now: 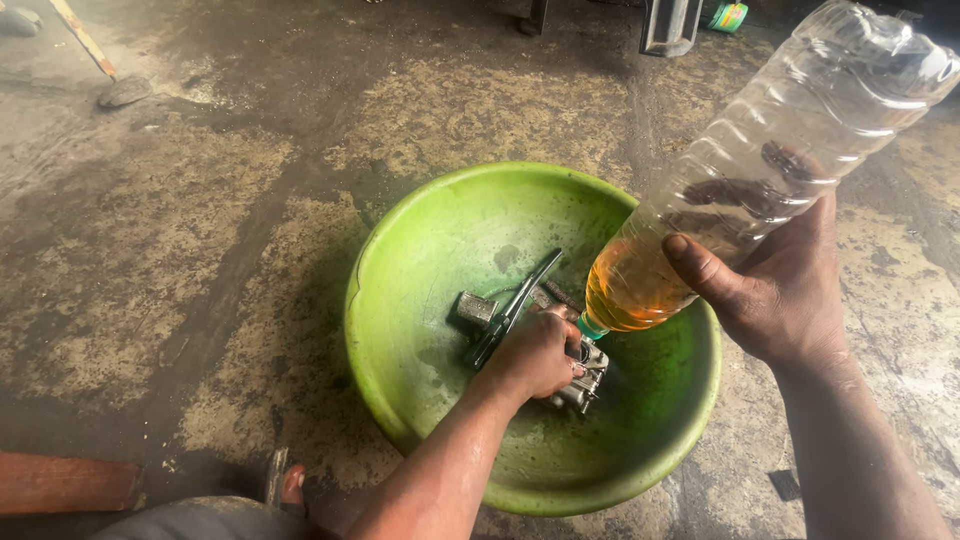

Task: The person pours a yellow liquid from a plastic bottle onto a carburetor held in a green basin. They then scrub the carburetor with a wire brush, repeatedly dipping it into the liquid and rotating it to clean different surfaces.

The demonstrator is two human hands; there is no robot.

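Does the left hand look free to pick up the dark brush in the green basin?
Probably not right away: the left hand grips the metal part, though the brush lies unobstructed beside it.

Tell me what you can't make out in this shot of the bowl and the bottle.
- Metal part in the green basin, head view: mostly covered by the left hand; its shape is unclear.
- Bottle mouth: hidden behind the left hand; whether liquid is flowing cannot be seen.
- Bottle base: cut off by the top right edge.
- Right hand fingers: seen only blurred through the plastic.
- Objects along the top edge: cropped, too small to identify.
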